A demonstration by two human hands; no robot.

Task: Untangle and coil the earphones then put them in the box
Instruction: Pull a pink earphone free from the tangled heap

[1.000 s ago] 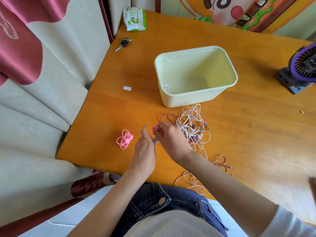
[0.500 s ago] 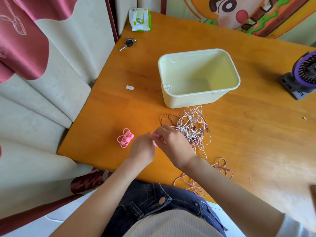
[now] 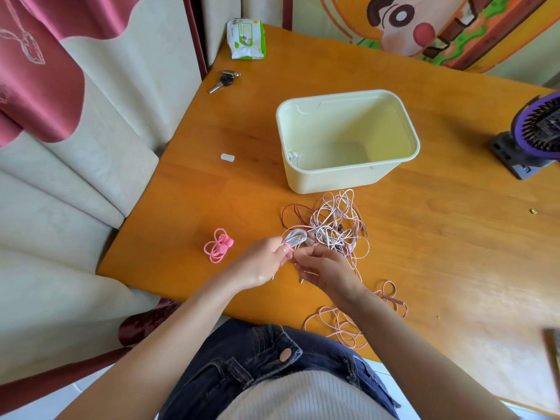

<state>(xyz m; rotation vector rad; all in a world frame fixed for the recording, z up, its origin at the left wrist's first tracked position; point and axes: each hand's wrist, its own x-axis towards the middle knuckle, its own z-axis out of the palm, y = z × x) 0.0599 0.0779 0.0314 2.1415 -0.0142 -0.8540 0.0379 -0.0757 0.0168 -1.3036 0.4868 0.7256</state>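
My hands meet low over the near part of the counter (image 3: 424, 237). The left hand (image 3: 260, 262) pinches a white earphone coil (image 3: 294, 237) at its lower end, where a pink tie (image 3: 288, 246) wraps round it; the loops fan up and away from the fingers. The right hand (image 3: 328, 268) sits just beside it, fingers curled and tips right at the base of that coil, but I cannot tell whether it actually has hold of the cable.

Nearer me, a loose pink earphone cable (image 3: 342, 325) sprawls at the counter's edge, under my right forearm. To the left of my hands lies a small bunch of pink ties (image 3: 218, 245). Just beyond my hands is the tangle of earphones (image 3: 333, 219), white, pink and dark red cords knotted together.

Behind the tangle stands the pale yellow box (image 3: 333, 181), with one white coiled pair (image 3: 295, 159) in its near left corner. Farther off lie a small white piece (image 3: 227, 157), keys (image 3: 224, 80) and a packet of wipes (image 3: 246, 39).
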